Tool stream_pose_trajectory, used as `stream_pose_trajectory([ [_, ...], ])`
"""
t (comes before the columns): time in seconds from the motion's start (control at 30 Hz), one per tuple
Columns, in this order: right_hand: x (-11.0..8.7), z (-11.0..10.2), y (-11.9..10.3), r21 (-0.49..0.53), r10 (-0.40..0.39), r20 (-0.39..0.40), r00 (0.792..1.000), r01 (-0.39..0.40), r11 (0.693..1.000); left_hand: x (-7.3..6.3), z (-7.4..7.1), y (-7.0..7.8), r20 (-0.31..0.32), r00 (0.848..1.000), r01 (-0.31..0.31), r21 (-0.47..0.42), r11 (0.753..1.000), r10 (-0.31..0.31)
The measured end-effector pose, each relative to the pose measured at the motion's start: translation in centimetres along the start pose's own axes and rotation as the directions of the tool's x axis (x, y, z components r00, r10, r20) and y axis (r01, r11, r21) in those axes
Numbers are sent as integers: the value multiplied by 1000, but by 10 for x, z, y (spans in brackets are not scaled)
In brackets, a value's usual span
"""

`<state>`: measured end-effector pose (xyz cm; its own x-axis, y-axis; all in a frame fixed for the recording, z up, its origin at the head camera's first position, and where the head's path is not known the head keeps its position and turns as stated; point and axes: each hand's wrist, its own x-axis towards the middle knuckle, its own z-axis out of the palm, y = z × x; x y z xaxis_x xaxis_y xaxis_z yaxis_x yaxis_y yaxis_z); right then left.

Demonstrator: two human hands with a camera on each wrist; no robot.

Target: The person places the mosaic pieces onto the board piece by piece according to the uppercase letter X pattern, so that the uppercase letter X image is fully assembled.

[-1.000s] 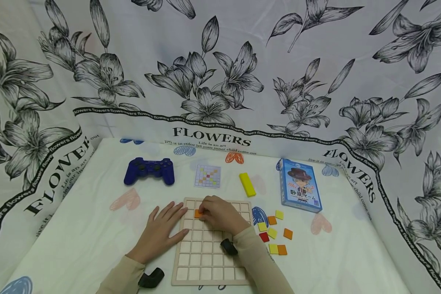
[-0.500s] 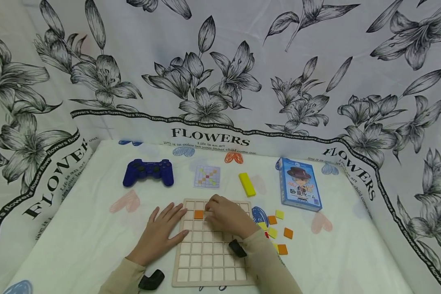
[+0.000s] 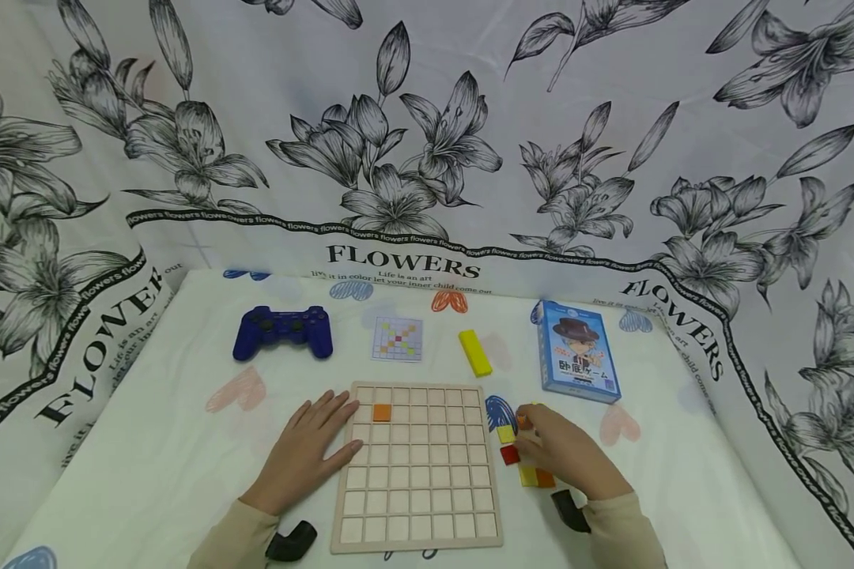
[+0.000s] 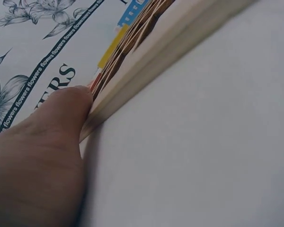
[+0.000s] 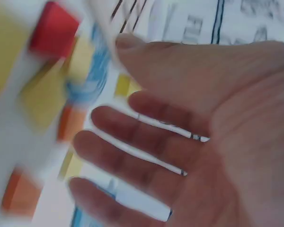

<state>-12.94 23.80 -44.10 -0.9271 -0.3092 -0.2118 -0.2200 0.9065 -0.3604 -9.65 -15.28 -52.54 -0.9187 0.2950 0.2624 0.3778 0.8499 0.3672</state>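
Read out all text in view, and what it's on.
"FLOWERS": backdrop
"flowers", repeated: black band on backdrop
"Life is an art": backdrop
"live it in color let your inner child come out": backdrop
"卧底ゲーム": blue box
Too small to read: box's other print

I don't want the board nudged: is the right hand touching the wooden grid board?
Apart. The head view shows cloth and a yellow tile between the right hand and the wooden grid board.

The right hand (image 3: 565,450), which touched the orange tile (image 3: 382,412) 1 second earlier, had left the board (image 3: 418,545) and moved right, over the loose tiles (image 3: 510,455), hiding some. The board's right side, previously covered by hand and sleeve (image 3: 622,529), had become visible.
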Motion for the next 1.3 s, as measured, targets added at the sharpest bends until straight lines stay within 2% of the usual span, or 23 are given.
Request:
stream_pose_trajectory([
  [0.1,-11,-1,21,-17,51,-27,998,-51,999,-1,1,3,-8,1000,-3,-2,1000,3],
  [0.23,-17,2,43,-54,75,-38,996,-77,996,-10,1,8,-46,999,1,2,1000,-1],
  [0.37,-23,5,58,-23,111,-39,993,-112,993,-17,2,11,-79,997,-4,-1,1000,4],
  [0.5,-30,8,67,7,140,-51,989,-140,990,-17,5,12,-81,997,-5,-13,1000,3],
  [0.67,-30,11,68,8,135,-57,989,-135,991,-18,3,9,-78,997,20,-15,1000,-21],
  [0.87,-25,12,62,-9,134,-72,988,-135,991,-19,2,7,-37,998,46,-20,999,-47],
  [1.07,-25,13,60,-21,115,-99,988,-118,993,-20,4,5,-43,998,39,-31,999,-40],
  [1.3,-21,12,57,-7,133,-107,985,-135,991,-20,4,4,-52,998,33,-46,998,-35],
])
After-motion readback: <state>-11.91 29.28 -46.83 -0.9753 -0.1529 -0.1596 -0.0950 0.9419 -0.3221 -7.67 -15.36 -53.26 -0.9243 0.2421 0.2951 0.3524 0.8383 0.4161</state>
